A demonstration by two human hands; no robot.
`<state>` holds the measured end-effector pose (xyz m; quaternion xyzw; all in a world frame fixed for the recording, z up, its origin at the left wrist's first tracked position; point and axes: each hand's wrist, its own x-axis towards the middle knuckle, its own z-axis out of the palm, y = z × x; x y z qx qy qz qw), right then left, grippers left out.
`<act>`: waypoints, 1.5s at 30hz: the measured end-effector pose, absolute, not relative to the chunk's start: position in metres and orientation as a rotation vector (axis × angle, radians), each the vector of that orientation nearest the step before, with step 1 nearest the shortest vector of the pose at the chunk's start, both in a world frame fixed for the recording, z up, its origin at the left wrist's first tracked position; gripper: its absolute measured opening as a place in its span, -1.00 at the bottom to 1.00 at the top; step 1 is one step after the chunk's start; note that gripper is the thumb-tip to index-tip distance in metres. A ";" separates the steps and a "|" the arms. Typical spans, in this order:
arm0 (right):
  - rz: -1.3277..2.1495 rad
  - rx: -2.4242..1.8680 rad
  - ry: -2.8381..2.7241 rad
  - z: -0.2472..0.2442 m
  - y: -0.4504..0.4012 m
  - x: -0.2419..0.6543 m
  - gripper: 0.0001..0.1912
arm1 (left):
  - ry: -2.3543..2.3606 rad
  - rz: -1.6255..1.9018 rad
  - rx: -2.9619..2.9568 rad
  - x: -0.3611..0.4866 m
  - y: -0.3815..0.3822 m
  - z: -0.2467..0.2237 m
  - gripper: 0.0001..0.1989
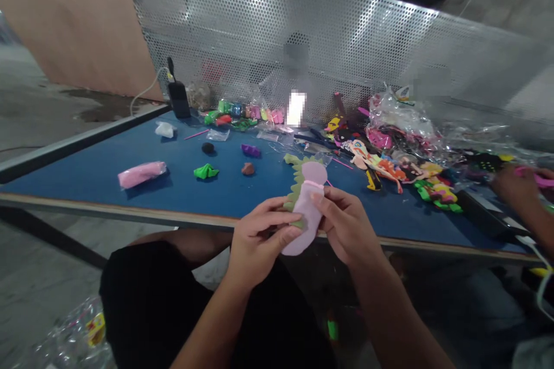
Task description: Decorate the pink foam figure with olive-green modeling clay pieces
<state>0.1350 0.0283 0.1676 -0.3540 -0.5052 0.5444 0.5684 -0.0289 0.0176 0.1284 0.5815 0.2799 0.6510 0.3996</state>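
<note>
Above the table's front edge I hold a flat, pale lilac clay figure (308,216) between both hands. It has a round top, a thin pink band below that, and a long rounded body. A green scalloped strip (295,184) runs along its left side. My left hand (264,236) pinches the figure and the strip from the left, thumb on the front. On the other side, my right hand (348,225) grips the right edge near the pink band, with its thumb on the front. The fingers behind the figure are partly hidden.
On the blue table (186,196) lie a pink wrapped clay pack (142,174) and green (206,171), brown (248,169), purple (250,150) and black (208,148) lumps. A yellow cutter (373,180) is near colourful clay pieces. Another person's hand (517,187) is at right.
</note>
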 end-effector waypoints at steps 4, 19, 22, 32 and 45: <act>1.221 -0.811 -1.194 0.172 0.025 0.141 -0.79 | 0.579 1.622 1.224 -0.030 0.017 0.129 -0.87; 1.107 -0.820 -1.245 0.173 0.021 0.147 -0.83 | 0.608 1.267 0.639 -0.028 0.012 0.140 -0.74; 1.089 -0.848 -1.264 0.172 0.020 0.147 -0.83 | 0.603 1.247 0.633 -0.028 0.012 0.141 -0.75; 1.074 -0.871 -1.294 0.169 0.020 0.147 -0.82 | 0.579 1.180 0.647 -0.030 0.011 0.142 -0.77; 0.902 -0.876 -1.411 0.172 0.010 0.135 -0.84 | 0.596 1.201 0.722 -0.027 0.008 0.146 -0.83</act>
